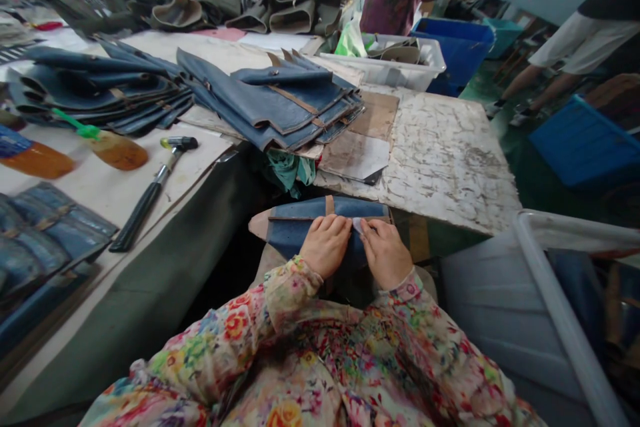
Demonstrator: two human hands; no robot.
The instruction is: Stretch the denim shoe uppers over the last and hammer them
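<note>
blue stack [260, 105]: blocks you straight ahead
hammer [143, 213]: obstructs leftward reach from your left hand [327, 245]
grey bin [485, 280]: stands rightward of your right hand [386, 252]
worn table [445, 157]: lets you pass above

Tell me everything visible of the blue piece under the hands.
The blue piece looks leathery, with a pinkish tapered end at picture left, a thin brown strip lengthwise and a short tan tab at the far edge. It lies sideways over the lap. The left hand rests on it; the right hand, holding a whitish bit, touches it too. Part is hidden.
</note>
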